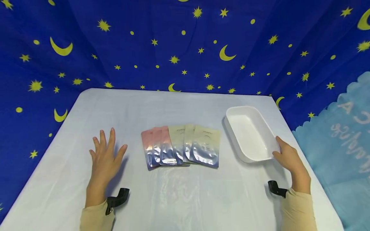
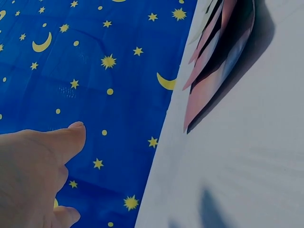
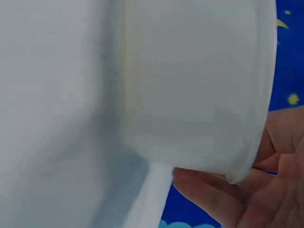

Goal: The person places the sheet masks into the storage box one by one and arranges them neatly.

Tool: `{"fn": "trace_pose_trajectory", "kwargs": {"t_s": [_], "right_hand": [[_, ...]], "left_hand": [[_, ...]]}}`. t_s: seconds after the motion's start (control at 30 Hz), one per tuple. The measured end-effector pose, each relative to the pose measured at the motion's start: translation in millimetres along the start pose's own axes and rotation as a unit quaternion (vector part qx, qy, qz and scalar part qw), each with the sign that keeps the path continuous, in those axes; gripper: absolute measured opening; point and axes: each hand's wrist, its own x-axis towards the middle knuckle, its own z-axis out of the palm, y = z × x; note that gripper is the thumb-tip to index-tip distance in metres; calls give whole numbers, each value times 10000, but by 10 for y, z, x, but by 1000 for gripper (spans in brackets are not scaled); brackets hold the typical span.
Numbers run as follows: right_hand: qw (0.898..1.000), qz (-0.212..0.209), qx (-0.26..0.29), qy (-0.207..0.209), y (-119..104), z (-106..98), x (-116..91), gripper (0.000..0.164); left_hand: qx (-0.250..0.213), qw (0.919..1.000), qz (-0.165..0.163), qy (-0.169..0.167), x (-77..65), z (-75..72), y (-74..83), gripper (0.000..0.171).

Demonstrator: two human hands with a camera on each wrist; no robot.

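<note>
In the head view, a white plastic bin (image 1: 250,134) stands slightly askew on the right part of the table. My right hand (image 1: 289,157) pinches its rim at the near right corner; in the right wrist view, fingers (image 3: 213,194) reach beneath that rim. Left of the bin lies a fanned row of foil sheet mask packets: pink-and-blue ones (image 1: 153,147) on the left, cream-and-blue ones (image 1: 205,147) on the right, overlapping. My left hand (image 1: 105,160) hovers above the table left of the packets, fingers spread, holding nothing.
A white cloth covers the table (image 1: 185,199). Behind it hangs a blue curtain (image 1: 162,38) with yellow stars and moons. A light blue scalloped cloth (image 1: 341,138) with white lettering hangs at the right edge. Each wrist wears a black camera mount (image 1: 117,200).
</note>
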Motion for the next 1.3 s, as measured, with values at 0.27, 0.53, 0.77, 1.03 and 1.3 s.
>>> {"fn": "trace_pose_trajectory", "kwargs": {"t_s": [0.27, 0.53, 0.77, 1.03, 1.3], "right_hand": [[9993, 276, 219, -81, -219, 191, -546, 74], [9982, 532, 283, 56, -343, 254, -662, 68], [9979, 479, 384, 224, -346, 282, -676, 65], [9964, 679, 450, 248, -369, 309, -687, 66], [9963, 681, 462, 256, -393, 326, -696, 66]], "left_hand": [[74, 9999, -92, -66, 24, 48, 44, 74], [-16, 9993, -334, -174, 51, 200, 232, 70], [-733, 9962, 122, 463, 75, 420, 612, 51], [-1007, 9926, 683, 26, 74, 957, 1399, 38], [842, 9948, 315, -473, 60, 1432, 1768, 61]]}}
